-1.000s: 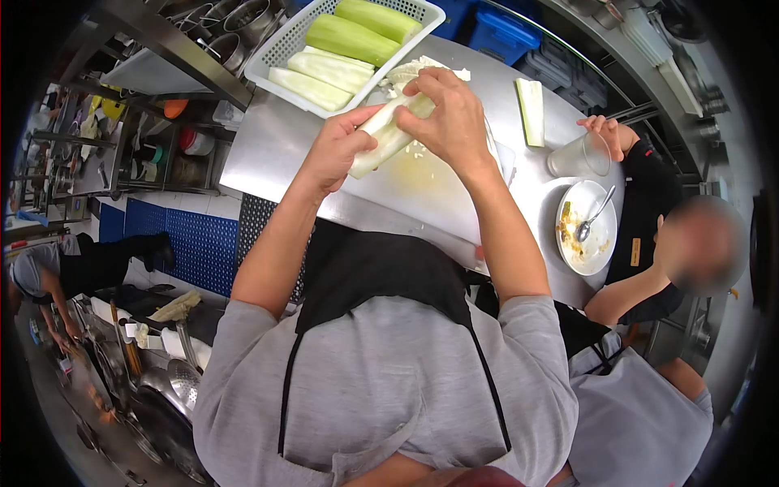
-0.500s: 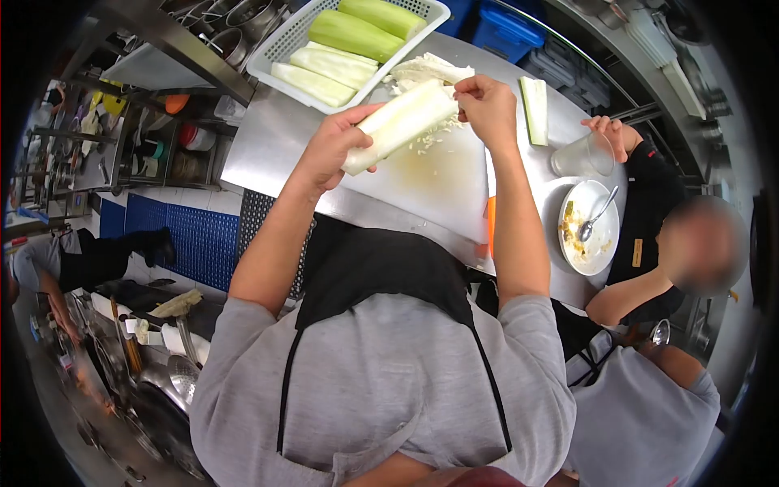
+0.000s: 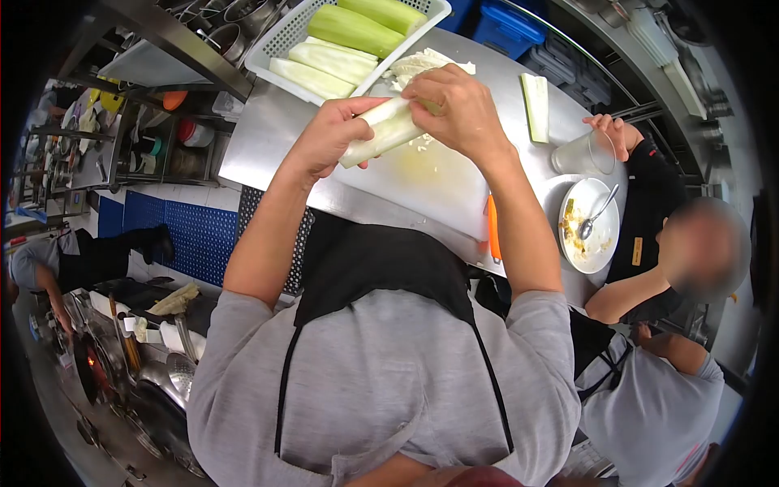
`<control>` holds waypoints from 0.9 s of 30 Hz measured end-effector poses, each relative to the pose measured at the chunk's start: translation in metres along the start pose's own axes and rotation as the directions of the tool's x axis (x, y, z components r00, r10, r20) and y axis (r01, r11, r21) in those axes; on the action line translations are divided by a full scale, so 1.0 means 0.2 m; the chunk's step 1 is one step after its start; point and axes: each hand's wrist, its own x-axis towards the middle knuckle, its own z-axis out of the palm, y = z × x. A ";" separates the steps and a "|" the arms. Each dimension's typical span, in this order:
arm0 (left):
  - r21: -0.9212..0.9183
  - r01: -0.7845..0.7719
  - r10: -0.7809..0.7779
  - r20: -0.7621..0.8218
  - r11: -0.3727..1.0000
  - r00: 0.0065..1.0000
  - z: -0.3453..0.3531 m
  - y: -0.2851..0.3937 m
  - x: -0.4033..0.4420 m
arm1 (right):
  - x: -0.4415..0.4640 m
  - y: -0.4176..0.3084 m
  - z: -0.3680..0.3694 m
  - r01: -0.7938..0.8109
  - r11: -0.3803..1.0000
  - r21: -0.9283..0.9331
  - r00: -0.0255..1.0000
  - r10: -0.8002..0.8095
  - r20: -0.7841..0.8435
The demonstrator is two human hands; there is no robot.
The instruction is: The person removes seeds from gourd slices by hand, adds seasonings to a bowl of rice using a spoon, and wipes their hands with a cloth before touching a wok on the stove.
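Head view. One pale gourd piece, held up over the left part of the white cutting board. Flesh whitish with a faint green tinge, surface moist and smooth; upper end hidden by fingers. Long axis aslant: lower end toward the board's near left, upper end toward its far right.

Left hand: clasps the lower end, thumb on top, fingers beneath. Right hand: fingers bent over the upper end, touching it; cannot tell what the fingertips pinch.

Counts, by the board:
- beyond its far left: one white basket, with two green gourd pieces and at least two pale ones.
- at its far end: one heap of pale scraps, pieces uncounted.
- at its right edge: one orange handle.
- farther right: one lone gourd slab, one clear cup, one soiled plate, one spoon.
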 end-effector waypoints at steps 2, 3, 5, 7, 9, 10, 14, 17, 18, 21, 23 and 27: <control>0.019 0.001 -0.001 -0.006 1.000 1.000 0.00 0.00 -0.01 | 0.01 0.01 0.01 -0.020 1.000 -0.014 0.999 0.021 0.037; 0.021 -0.003 0.003 -0.007 1.000 1.000 0.00 0.01 -0.01 | 0.02 0.03 0.02 -0.025 0.999 -0.024 0.998 0.026 0.050; 0.014 -0.007 0.007 -0.005 1.000 1.000 0.00 0.00 0.00 | 0.02 0.03 0.03 -0.022 1.000 -0.011 1.000 0.022 0.020; -0.003 -0.007 0.007 -0.008 1.000 1.000 0.00 0.00 0.01 | 0.03 0.01 0.04 0.001 0.999 0.040 0.998 0.002 -0.067; 0.022 -0.020 0.020 -0.014 1.000 1.000 0.00 0.01 0.00 | 0.03 0.01 0.03 -0.084 0.995 0.061 0.996 0.085 -0.017; 0.033 -0.024 0.024 -0.013 0.999 1.000 0.01 0.01 0.00 | 0.02 0.01 0.03 -0.131 0.989 0.067 0.991 0.131 0.011; 0.044 0.008 -0.008 -0.004 0.999 1.000 0.01 -0.01 0.01 | 0.02 0.09 0.08 -0.246 0.969 -0.010 0.969 0.247 0.017; 0.035 0.037 -0.037 0.004 0.999 0.999 0.00 -0.03 0.00 | -0.04 0.26 0.12 -0.401 0.905 0.143 0.910 0.411 -0.050; 0.022 0.042 -0.042 -0.007 0.999 0.999 -0.02 -0.02 0.00 | -0.04 0.29 0.11 -0.486 0.830 0.275 0.859 0.512 -0.026; -0.024 0.042 -0.042 0.012 0.999 0.999 -0.07 -0.04 -0.01 | -0.07 0.29 0.06 -0.608 0.584 0.537 0.724 0.686 0.074; -0.092 0.044 -0.040 0.051 0.995 0.998 -0.09 -0.05 0.01 | -0.07 0.24 0.05 -0.563 0.542 0.624 0.723 0.688 0.055; -0.253 0.000 0.015 0.057 0.967 0.998 -0.10 -0.06 0.02 | -0.12 0.27 0.05 -0.545 0.807 0.225 0.829 0.559 0.003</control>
